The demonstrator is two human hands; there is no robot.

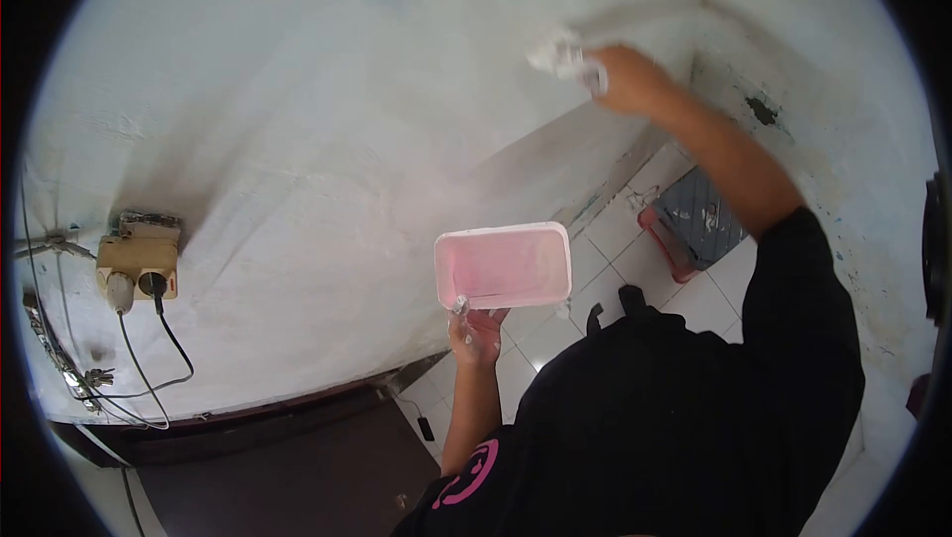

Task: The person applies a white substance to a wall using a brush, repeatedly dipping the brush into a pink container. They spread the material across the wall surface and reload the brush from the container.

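Observation:
My left hand grips a rectangular pink plastic tub from below, thumb hooked over its near rim. White smears mark the thumb and palm. The tub's inside faces me, with a pale pink surface. Up at the wall, my right hand is closed around a white-smeared tool; its kind I cannot tell through the blur. The tool's tip overlaps the pale painted wall, and the arm's shadow falls beside it.
A double socket with two plugs and hanging cables is on the wall at left. Below it stands a dark brown panel. On the white tiled floor is a grey-topped red stool. The right-hand wall has a dark hole.

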